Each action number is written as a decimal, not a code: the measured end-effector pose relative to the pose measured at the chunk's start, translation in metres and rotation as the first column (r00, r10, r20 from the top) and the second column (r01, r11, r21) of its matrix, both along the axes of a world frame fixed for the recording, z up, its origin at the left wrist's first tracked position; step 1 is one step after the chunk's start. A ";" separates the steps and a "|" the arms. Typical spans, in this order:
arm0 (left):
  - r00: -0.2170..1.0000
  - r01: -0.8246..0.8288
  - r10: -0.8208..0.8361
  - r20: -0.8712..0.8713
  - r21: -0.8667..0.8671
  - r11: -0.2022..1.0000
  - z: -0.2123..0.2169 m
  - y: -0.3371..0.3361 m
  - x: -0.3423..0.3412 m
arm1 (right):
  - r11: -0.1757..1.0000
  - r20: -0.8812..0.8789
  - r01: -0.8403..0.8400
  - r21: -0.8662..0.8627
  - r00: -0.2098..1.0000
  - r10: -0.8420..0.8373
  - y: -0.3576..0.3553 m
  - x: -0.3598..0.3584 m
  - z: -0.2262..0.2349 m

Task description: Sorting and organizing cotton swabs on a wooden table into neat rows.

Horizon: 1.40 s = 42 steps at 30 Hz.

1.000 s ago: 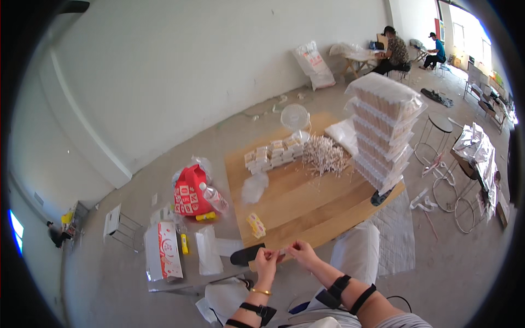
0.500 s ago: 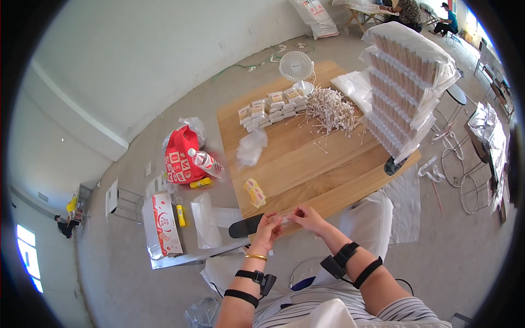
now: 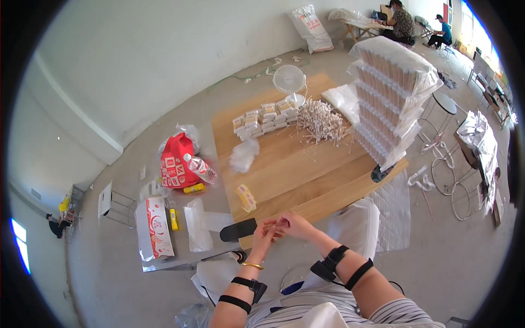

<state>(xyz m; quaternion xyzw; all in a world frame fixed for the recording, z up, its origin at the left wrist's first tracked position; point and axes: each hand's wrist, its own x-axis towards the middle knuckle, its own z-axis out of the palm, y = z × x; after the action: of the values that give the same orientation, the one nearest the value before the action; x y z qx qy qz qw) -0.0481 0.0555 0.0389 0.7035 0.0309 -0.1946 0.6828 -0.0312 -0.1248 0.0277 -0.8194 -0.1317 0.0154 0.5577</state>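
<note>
Just past the table's near edge, my left hand [image 3: 264, 234] and my right hand [image 3: 296, 224] meet with fingertips pinched together. A small whitish, see-through piece seems to lie between them, mostly hidden by the fingers. Yellow printed cards [image 3: 246, 198] lie on the wooden tabletop [image 3: 290, 175] a little beyond my left hand. Farther off is a small heap of clear plastic bags [image 3: 244, 155]. Filled packs of cotton swabs [image 3: 263, 119] are stacked at the back, beside a loose pile of cotton swabs [image 3: 322, 121].
A tall plastic-wrapped stack of swabs [image 3: 385, 90] stands at the table's right. Behind the packs is a white fan [image 3: 290, 80]. On the left side table are a red bag [image 3: 176, 164], a water bottle [image 3: 200, 168], yellow tubes and a box [image 3: 155, 227]. Stools [image 3: 444, 103] stand at right.
My hands have drawn closer together, and the right fingers now cover more of the piece between them. The whole view has shifted slightly, with the table sitting a little lower and farther left.
</note>
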 end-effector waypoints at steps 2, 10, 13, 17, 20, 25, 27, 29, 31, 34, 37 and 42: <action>0.999 0.041 -0.041 0.017 0.011 0.999 -0.001 -0.003 -0.003 | 0.997 -0.083 -0.080 0.014 0.993 0.081 -0.005 0.001 0.000; 0.998 -0.055 0.055 0.014 -0.021 0.998 0.002 -0.006 -0.007 | 0.993 0.025 0.068 -0.096 0.998 -0.066 0.002 -0.004 -0.001; 0.999 -0.005 0.008 -0.033 0.107 0.994 0.004 -0.008 -0.008 | 0.995 0.075 0.096 -0.023 0.993 -0.094 -0.005 0.001 0.009; 0.970 0.184 -0.217 0.109 0.252 0.950 0.028 -0.019 -0.032 | 0.959 -0.228 0.149 0.240 0.969 -0.093 -0.017 0.000 0.023; 0.964 0.215 -0.226 0.139 0.091 0.972 0.027 -0.015 -0.039 | 0.963 -0.235 0.165 0.211 0.965 -0.114 -0.016 -0.001 0.030; 0.974 0.227 -0.227 -0.018 0.171 0.959 0.039 -0.014 -0.040 | 0.881 -0.287 0.263 0.394 0.946 -0.153 -0.013 -0.010 0.013; 0.950 0.313 -0.314 -0.004 0.060 0.948 0.039 -0.010 -0.042 | 0.872 -0.312 0.303 0.385 0.932 -0.186 -0.014 -0.011 0.002; 0.951 0.308 -0.308 -0.009 -0.026 0.951 0.055 -0.015 -0.049 | 0.877 -0.349 0.281 0.390 0.926 -0.142 -0.010 -0.014 0.008; 0.953 0.298 -0.301 -0.015 -0.110 0.948 0.070 -0.022 -0.053 | 0.881 -0.387 0.258 0.397 0.917 -0.094 -0.006 -0.018 0.012; 0.947 0.320 -0.318 0.048 -0.058 0.945 0.074 -0.019 -0.053 | 0.806 -0.450 0.174 0.565 0.884 0.125 -0.007 -0.020 0.015; 0.957 0.281 -0.285 -0.045 -0.085 0.956 0.055 -0.005 -0.048 | 0.781 -0.468 0.181 0.598 0.870 0.157 -0.011 -0.022 0.013; 0.991 0.044 -0.037 -0.127 0.054 0.998 0.048 0.012 -0.050 | 0.706 -0.521 0.234 0.669 0.824 0.221 -0.011 -0.025 0.013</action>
<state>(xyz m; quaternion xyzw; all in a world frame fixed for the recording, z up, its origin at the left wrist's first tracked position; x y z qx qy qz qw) -0.0981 0.0680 0.0872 0.7094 0.0651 -0.2513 0.6553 -0.0565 -0.1354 0.0404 -0.4989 0.0471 0.2037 0.8411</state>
